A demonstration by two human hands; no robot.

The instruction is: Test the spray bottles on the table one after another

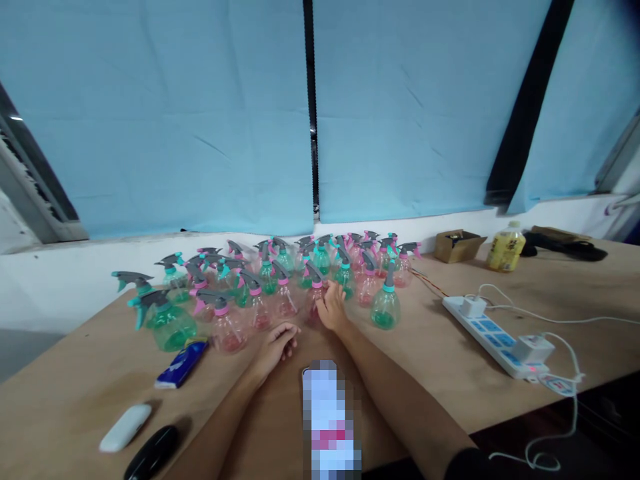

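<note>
Right hand [332, 308] stretched forward, fingers loosely spread, fingertips touching the base of a pink spray bottle [315, 297] at the near edge of the cluster, nothing clasped. Left hand [278, 345] resting palm-down on the worktop [435, 360], fingers curled slightly, empty, just short of the nearest pink bottles. Just beyond both hands, a crowd of small spray bottles [280, 273], clear pink and green bodies with grey trigger heads, packed close and upright. Probably light, thin-walled plastic, seemingly empty, so easy to tip and to knock into neighbours; smooth rounded bodies likely a bit slippery, the neck under the trigger head looking the surest place to pinch. A lone green bottle [385, 308] standing right of the right hand. Further right, a white power strip [493, 337] with plugs and cables. Left of the left hand, a blue packet [181, 364].
</note>
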